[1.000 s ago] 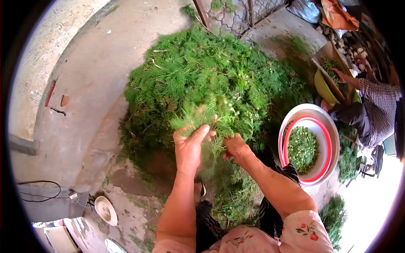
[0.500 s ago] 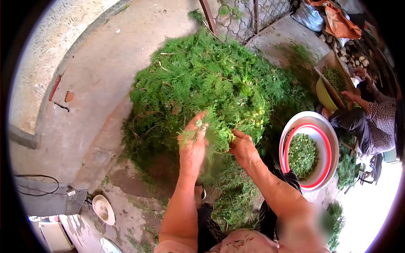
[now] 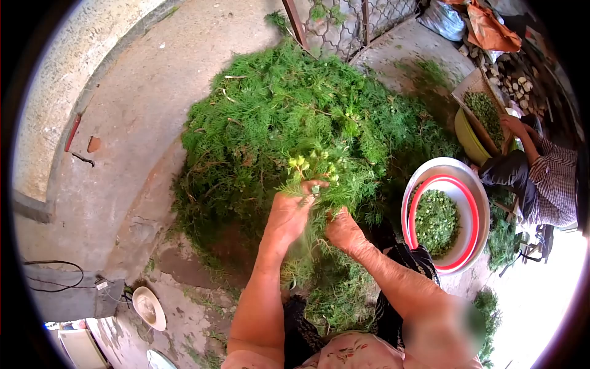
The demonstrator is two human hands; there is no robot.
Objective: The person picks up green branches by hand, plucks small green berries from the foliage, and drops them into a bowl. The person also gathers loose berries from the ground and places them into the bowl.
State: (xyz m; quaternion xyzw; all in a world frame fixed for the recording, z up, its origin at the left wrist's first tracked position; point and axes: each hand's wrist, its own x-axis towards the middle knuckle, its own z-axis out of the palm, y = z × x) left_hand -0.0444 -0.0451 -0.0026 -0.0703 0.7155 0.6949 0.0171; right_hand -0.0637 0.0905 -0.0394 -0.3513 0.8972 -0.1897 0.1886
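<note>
Where the heap (image 3: 276, 111) meets the floor, the left hand (image 3: 287, 216) pinches a sprig (image 3: 313, 167) near its top; the right hand (image 3: 343, 230) is closed round its stems. Bowl (image 3: 482, 206) just right; another person (image 3: 547, 178) beyond.

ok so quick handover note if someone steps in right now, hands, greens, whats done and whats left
Left hand: fingers pinched on the budded top of a sprig.
Right hand: closed on the same sprig's stems, lower down.
Things: feathery green pile ahead on the ground; red-rimmed bowl to the right.
Done: bowl partly filled with picked green bits.
Left: most of the pile looks unsorted.
</note>
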